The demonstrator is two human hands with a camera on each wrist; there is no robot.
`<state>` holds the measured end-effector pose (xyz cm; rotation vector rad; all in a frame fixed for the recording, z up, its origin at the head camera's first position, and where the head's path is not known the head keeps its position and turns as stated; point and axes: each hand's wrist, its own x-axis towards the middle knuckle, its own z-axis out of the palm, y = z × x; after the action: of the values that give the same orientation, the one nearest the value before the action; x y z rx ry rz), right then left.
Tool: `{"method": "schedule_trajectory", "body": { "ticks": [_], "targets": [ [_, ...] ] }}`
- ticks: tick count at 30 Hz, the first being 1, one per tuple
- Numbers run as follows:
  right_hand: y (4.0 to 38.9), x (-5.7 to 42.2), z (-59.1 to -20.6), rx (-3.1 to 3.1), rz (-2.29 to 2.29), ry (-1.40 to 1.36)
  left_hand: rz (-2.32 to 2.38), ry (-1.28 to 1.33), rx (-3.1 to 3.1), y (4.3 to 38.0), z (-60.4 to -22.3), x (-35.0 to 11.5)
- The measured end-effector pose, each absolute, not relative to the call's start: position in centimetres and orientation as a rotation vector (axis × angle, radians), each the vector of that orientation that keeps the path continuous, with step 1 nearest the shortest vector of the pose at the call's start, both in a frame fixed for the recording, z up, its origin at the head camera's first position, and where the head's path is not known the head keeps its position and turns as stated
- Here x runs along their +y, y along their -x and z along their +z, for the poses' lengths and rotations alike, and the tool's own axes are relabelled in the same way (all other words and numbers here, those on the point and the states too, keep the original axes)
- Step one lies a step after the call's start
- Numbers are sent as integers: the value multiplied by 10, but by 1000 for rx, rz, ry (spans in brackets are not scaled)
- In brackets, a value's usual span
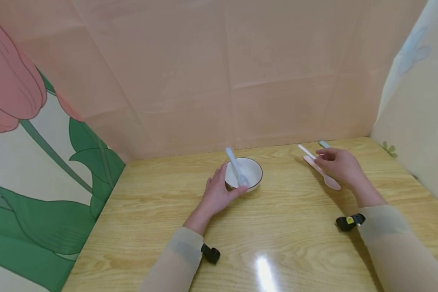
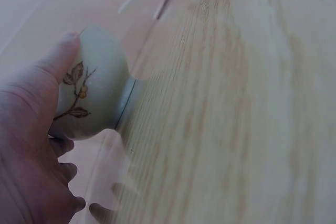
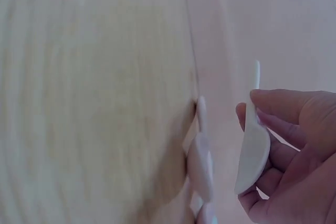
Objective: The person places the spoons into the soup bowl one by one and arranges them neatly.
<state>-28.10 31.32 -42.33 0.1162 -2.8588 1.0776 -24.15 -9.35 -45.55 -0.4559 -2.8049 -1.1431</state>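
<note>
A white bowl (image 1: 254, 171) with a brown rim stands on the table, its outside painted with a brown twig (image 2: 81, 93). My left hand (image 1: 219, 195) grips its left side, thumb at the near rim and fingers around the far side. Leaning inside the bowl is a pale blue spoon (image 1: 235, 163). Between thumb and fingers, my right hand (image 1: 341, 165) pinches a white spoon (image 3: 254, 153) by its handle, above the table. Below that hand lies a pale pink spoon (image 1: 331, 182). Partly hidden behind the hand is a blue-green handle (image 1: 324, 144).
The wood-grain table (image 1: 277, 227) meets a pink cloth backdrop (image 1: 190, 81) just behind the bowl and spoons. Flower-printed panels (image 1: 47, 219) rise at the left and right sides. A bright reflection shows near the front.
</note>
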Motion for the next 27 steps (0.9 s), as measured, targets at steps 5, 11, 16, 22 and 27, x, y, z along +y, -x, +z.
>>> {"method": "schedule_trajectory", "body": {
  "ticks": [5, 11, 16, 22, 27],
  "targets": [
    [278, 309, -416, -2800, 1175, -106, -1131, 457, -2806, 242, -456, -93],
    [276, 303, -405, -2762, 1297, -67, -1135, 451, -2810, 242, -455, -93],
    [275, 296, -400, -2763, 1363, -51, -1132, 454, -2810, 242, -456, -94],
    [275, 289, -397, -2733, 1420, -72, -1124, 448, -2818, 243, -457, -94],
    [273, 279, -394, -2665, 1507, -118, -1119, 442, -2824, 244, -458, -94]
  ]
}}
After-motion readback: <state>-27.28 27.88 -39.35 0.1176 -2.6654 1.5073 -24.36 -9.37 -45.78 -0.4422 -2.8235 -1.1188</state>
